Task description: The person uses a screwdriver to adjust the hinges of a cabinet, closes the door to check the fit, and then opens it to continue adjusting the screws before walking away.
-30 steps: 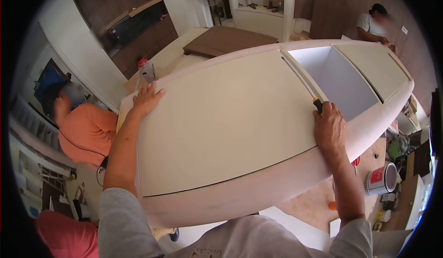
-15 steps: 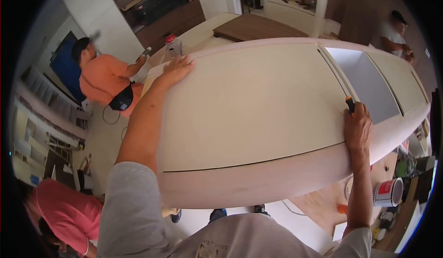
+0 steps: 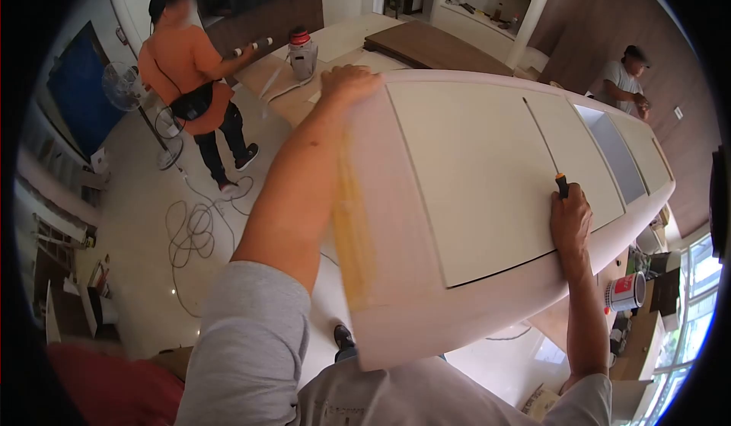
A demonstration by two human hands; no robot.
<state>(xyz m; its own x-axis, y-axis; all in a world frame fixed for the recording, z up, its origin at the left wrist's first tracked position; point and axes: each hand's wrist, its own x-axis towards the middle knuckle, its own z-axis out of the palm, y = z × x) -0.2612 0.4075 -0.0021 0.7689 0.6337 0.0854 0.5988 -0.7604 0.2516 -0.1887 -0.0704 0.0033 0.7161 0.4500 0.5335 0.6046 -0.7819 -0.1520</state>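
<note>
Cabinet [image 3: 472, 167] swung left; left hand [image 3: 349, 83] grips end, right hand [image 3: 571, 220] clenches screwdriver [image 3: 544, 146]; open compartment [image 3: 609, 156]: contents unclear.

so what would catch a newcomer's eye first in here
The long pale cabinet fills the middle of the view, with the left hand hooked over its far corner. The right hand at its near edge holds a screwdriver lying along a door panel. Upper left stands a person in an orange shirt.
</note>
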